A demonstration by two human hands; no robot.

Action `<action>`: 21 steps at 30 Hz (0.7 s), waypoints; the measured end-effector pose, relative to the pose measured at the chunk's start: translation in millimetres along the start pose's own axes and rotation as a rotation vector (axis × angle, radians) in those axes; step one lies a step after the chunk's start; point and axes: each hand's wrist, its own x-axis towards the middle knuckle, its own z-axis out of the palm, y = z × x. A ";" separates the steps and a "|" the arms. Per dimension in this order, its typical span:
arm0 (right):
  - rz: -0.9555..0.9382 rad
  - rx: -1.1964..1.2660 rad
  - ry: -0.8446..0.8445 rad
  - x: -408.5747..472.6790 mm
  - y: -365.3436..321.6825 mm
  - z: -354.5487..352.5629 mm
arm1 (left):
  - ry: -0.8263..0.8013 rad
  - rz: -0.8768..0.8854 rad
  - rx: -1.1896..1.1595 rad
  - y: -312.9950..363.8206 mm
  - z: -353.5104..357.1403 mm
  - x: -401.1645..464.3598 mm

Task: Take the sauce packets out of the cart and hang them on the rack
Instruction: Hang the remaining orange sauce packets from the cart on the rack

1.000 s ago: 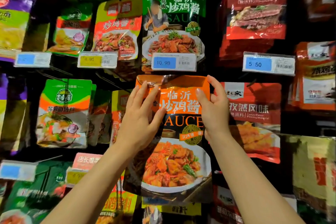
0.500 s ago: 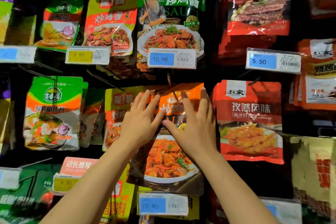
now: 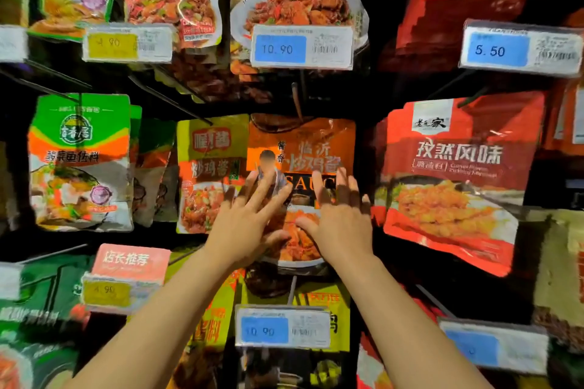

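Note:
An orange sauce packet [image 3: 316, 139] with a dish picture hangs on a rack hook [image 3: 297, 104] in the middle of the display. My left hand [image 3: 249, 221] lies flat on its lower left part, fingers spread. On its lower right part my right hand [image 3: 339, 224] rests flat with fingers apart. Neither hand grips the packet. The cart is out of view.
Rows of other packets hang all around: a yellow-red one [image 3: 211, 174] just left, a red one [image 3: 455, 180] right, a green-orange one [image 3: 79, 161] far left. Price tags [image 3: 301, 47] stick out on hook ends above and below [image 3: 282, 327].
Both hands held the orange packet by its upper corners a second ago. The packet now hangs further back on the hook, and my hands have slid down and lie flat on it.

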 end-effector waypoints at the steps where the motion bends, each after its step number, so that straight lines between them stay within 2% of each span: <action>1: 0.007 0.019 -0.018 -0.9 0.4 -0.7 | -0.001 -0.015 -0.012 5.4 -4.4 -1.4; 3: 0.019 0.088 -0.072 -5.2 -0.8 -5.5 | 0.008 -0.025 -0.059 15.0 -14.2 -3.8; 6: -0.011 0.231 -0.097 -21.1 -2.1 -17.9 | -0.079 -0.090 -0.217 22.6 -41.0 -14.5; 10: -0.116 0.704 0.134 -54.2 -3.1 -44.1 | 0.005 -0.339 -0.924 33.2 -90.2 -51.2; 12: -0.151 0.849 0.179 -71.4 -8.9 -55.9 | 0.099 -0.427 -1.077 41.3 -105.9 -77.0; 14: -0.190 0.965 0.179 -88.5 -18.9 -63.6 | 0.149 -0.471 -1.113 52.3 -118.7 -105.5; 17: -0.221 1.061 0.159 -118.5 -38.5 -65.2 | 0.131 -0.556 -1.041 65.1 -134.4 -152.8; 21: -0.212 1.141 -0.005 -164.2 -76.0 -66.9 | 0.106 -0.603 -0.827 60.3 -165.9 -216.0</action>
